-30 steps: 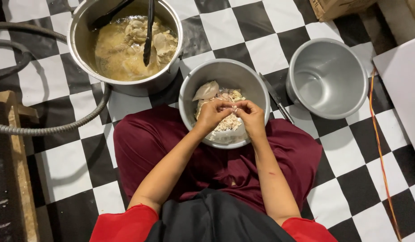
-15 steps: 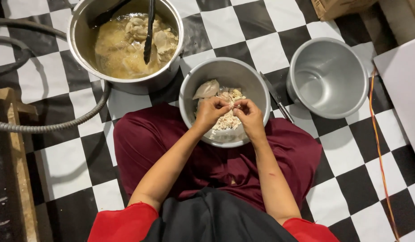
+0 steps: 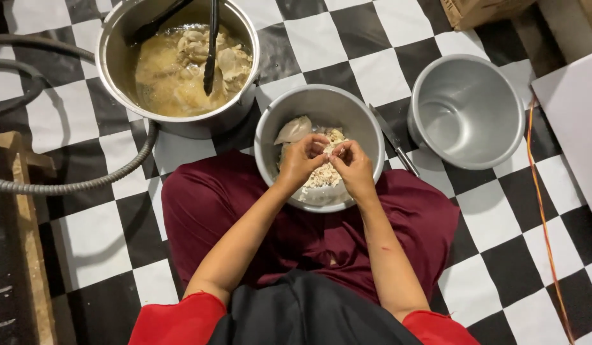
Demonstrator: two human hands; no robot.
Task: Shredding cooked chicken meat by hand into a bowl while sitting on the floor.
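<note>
- I am pinching a pale shred of chicken point(image 3: 326, 152) between my left hand point(image 3: 302, 160) and right hand point(image 3: 353, 165), both closed on it.
- They are hovering over the metal bowl point(image 3: 360, 121) at frame centre.
- A broth pot point(image 3: 117, 38) is sitting upper left, an empty pot point(image 3: 494, 83) upper right.

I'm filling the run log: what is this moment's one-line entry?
left hand: pinching chicken piece | right hand: same piece | over metal bowl | stockpot, tongs: untouched
</note>
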